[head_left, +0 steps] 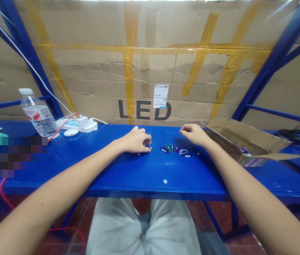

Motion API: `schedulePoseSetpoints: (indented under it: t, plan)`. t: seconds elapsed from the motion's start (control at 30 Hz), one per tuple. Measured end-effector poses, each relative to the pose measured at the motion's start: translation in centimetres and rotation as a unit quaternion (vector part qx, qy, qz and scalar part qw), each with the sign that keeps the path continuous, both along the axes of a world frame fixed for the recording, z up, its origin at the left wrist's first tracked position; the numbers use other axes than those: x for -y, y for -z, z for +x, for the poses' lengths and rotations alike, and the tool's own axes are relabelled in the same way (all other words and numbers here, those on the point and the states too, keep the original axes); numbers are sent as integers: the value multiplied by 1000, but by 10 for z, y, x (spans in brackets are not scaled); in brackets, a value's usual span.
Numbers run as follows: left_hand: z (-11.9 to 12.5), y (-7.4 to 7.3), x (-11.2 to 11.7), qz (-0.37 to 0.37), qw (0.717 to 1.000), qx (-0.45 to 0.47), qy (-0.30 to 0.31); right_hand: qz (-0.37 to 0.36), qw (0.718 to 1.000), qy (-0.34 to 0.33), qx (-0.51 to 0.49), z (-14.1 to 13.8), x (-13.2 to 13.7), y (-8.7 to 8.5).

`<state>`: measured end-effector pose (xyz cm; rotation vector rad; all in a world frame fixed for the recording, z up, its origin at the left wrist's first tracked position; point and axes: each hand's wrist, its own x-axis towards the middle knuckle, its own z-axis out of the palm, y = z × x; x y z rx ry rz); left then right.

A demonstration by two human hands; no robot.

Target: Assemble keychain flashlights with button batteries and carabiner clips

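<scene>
Over the blue table [139, 173], my left hand [135, 140] is closed with its fingers curled down. Small shiny metallic bits show at its fingertips and under the palm; their kind is too small to make out. To the right, several small carabiners [176, 148] in different colours, among them purple, green, silver and dark ones, lie side by side in a curved row. My right hand [194, 134] is just behind the right part of that row, apart from it, with thumb and fingers drawn together and nothing visible in them.
An open cardboard box [245, 141] with small items stands at right. At left are a water bottle [39, 115], a white power strip [90, 126] with cables and a round white object [71, 132]. Behind the table rises a large taped carton [99, 78] between blue frame posts.
</scene>
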<state>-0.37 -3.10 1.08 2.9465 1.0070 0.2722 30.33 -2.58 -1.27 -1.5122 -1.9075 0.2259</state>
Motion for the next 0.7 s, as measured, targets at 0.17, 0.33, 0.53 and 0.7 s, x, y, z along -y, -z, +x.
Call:
schedulePoseSetpoints:
  t: [0.17,0.33,0.53,0.7]
  plan:
    - [6,1,6,-34,999,2,3,12,1000,-7,-14,0,1,-1]
    - [4,-7,2,-138,962,235,-33,3,991,-45,-129,-19,15,-12]
    - [16,-2,1,-91,896,436,1,-79,962,-196,-172,-77,40,-16]
    - [21,3,2,-36,919,393,4,-67,965,-198,-158,-93,36,-6]
